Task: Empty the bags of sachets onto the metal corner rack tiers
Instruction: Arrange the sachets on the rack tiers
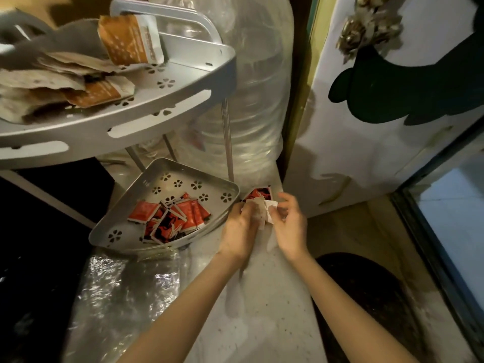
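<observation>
A silver metal corner rack stands at the left. Its upper tier (167, 100) holds several orange and beige sachets (128, 40). The lower tier (123, 231) holds a pile of red sachets (172, 216). Just right of the lower tier, my left hand (239, 226) and my right hand (289, 224) both grip a crumpled clear bag (263, 209) between them. A red and black sachet (259, 193) shows just behind the bag, and whether it lies inside the bag is unclear.
A large clear plastic water bottle (251, 100) stands behind the rack. A white fridge door with a dark sticker (392, 100) is at the right. Crinkled foil (117, 289) covers the counter at the left, beside speckled white worktop (269, 310).
</observation>
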`<state>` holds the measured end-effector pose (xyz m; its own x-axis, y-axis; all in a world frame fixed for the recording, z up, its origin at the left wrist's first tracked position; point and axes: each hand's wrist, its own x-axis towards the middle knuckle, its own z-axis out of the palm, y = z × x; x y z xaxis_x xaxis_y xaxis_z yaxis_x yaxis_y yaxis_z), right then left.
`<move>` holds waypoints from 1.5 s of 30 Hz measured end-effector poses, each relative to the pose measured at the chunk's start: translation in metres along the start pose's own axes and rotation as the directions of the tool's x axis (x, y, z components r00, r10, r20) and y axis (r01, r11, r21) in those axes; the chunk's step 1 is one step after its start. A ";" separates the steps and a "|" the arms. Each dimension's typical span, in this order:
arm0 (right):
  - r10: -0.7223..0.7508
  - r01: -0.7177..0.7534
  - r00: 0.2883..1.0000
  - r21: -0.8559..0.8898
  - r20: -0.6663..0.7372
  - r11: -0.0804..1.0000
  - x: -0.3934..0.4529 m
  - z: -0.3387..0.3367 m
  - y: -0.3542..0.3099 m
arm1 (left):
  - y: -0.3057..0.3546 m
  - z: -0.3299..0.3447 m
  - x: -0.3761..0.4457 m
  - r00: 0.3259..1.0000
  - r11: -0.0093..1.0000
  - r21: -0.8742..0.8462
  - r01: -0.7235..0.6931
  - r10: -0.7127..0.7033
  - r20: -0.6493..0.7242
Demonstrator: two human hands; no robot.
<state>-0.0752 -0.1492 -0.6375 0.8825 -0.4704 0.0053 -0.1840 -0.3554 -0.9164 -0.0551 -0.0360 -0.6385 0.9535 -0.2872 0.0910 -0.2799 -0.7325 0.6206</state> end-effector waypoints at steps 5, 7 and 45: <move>0.027 -0.051 0.984 0.131 0.174 0.990 -0.003 -0.010 -0.021 | 0.005 -0.023 -0.010 0.998 0.997 -0.074 0.003 -0.008 -0.062; -0.018 -0.015 0.975 0.147 0.220 0.989 -0.006 -0.015 -0.032 | 0.008 -0.039 -0.015 0.995 0.995 -0.089 -0.032 0.023 -0.102; -0.568 0.736 0.645 -0.217 0.511 0.641 0.021 -0.021 -0.288 | 0.078 -0.311 0.024 0.887 0.850 0.518 0.089 0.169 -0.430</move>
<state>-0.0132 -0.0736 -0.3648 0.8950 0.3109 0.3198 0.4378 -0.7496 -0.4964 -0.0192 0.0922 -0.3459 0.8463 -0.1133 0.5206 -0.2109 -0.9685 0.1320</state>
